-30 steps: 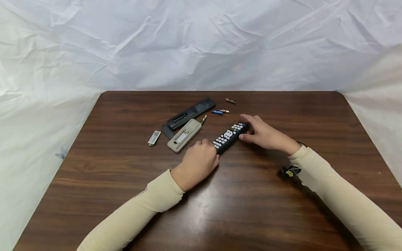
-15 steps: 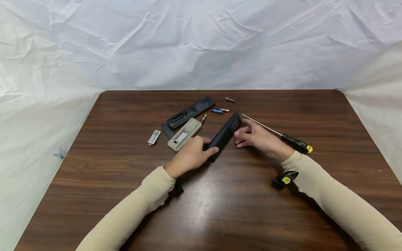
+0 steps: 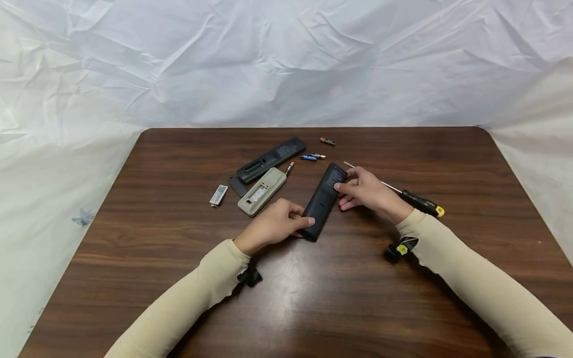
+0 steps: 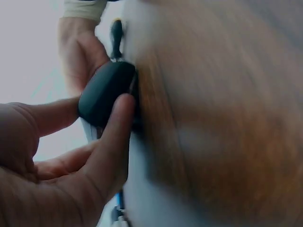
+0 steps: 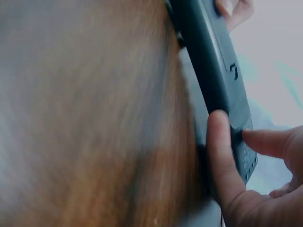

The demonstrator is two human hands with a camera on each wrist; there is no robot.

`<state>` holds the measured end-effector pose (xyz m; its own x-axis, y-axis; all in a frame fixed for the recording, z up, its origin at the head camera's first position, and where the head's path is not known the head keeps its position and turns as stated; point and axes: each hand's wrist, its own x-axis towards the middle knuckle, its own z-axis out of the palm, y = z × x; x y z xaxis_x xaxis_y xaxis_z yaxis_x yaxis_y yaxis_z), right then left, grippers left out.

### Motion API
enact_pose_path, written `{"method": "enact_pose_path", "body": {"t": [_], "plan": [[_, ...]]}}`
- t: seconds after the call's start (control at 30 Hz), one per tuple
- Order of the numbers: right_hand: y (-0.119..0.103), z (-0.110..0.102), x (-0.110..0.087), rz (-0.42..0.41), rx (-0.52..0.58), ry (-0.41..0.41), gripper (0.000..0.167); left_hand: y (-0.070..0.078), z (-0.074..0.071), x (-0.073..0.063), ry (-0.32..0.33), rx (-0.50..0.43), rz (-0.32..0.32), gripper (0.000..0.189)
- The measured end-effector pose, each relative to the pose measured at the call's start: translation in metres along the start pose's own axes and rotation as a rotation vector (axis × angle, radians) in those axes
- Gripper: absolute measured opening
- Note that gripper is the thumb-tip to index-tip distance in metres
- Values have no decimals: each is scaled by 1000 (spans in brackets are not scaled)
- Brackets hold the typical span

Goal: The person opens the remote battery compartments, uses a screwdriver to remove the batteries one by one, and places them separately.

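A black remote control (image 3: pixel 323 204) lies back side up between both hands, its battery cover facing me. My left hand (image 3: pixel 275 223) grips its near end, thumb on top and fingers underneath. At the far end my right hand (image 3: pixel 364 191) pinches the edge, thumb on the back face. The right wrist view shows the cover's latch on the remote (image 5: pixel 213 61) and the right fingers at its side. In the left wrist view, the remote's rounded end (image 4: pixel 106 92) sits between thumb and fingers. Behind the right hand lies a screwdriver (image 3: pixel 421 203) with a black and yellow handle.
To the left lie a beige remote (image 3: pixel 273 181) with its battery bay exposed, a dark remote (image 3: pixel 286 151), a dark cover (image 3: pixel 238 187) and a small white remote (image 3: pixel 219 195). Loose batteries (image 3: pixel 309 157) rest toward the back of the wooden table (image 3: pixel 179 278).
The remote has been turned over from button side up to back side up. The right hand has taken hold of its far end, and the screwdriver has come into sight behind that hand.
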<state>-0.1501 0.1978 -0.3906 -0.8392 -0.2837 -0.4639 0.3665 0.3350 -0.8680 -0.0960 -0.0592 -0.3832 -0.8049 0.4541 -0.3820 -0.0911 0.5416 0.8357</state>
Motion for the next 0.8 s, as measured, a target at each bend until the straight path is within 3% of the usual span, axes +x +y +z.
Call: {"method": "enact_pose_path", "body": {"t": [0.1,0.27,0.5,0.8], "plan": [[-2,-2,6,-11,-63,-14,70,4,0,-2,60,210,28,22],[-4,-5,13,-44,-154,-67,70,9,-2,-4,141,335,30,40],[-12,2,18,-85,-277,-75,68,8,-5,-7,142,349,23,48],[-12,8,15,-139,-265,-85,71,10,-3,-8,84,269,46,50]]}}
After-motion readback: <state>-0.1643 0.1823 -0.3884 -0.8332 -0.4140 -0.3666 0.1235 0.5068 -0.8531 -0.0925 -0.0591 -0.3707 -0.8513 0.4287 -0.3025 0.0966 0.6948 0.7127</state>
